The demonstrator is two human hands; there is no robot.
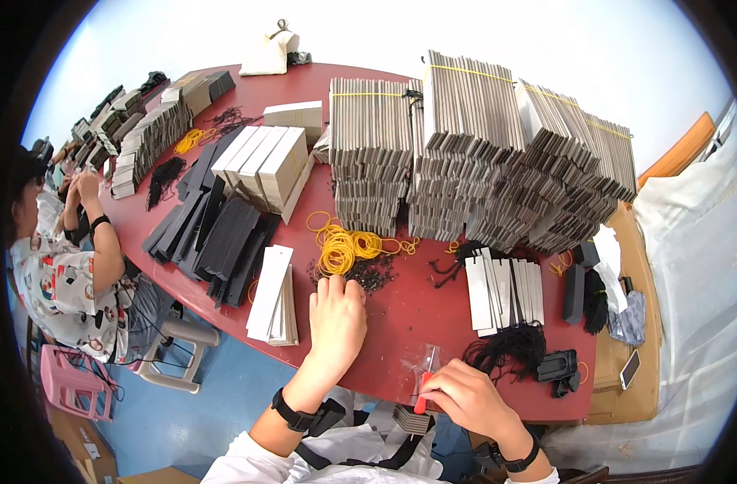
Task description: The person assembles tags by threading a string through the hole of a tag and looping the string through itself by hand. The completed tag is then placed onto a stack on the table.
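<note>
- My left hand [338, 319] curls downward, fingertips hidden, near the small black bits [374, 275]; I cannot tell whether it holds any
- My right hand [471, 395] is closed around a red-handled tool [422, 395] at the near edge of the red table [409, 310]
- Yellow bands [338, 250] lie just beyond my left hand
- White cards [269, 294] sit to its left

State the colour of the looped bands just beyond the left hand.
Yellow; the looped bands show best in the head view.
</note>
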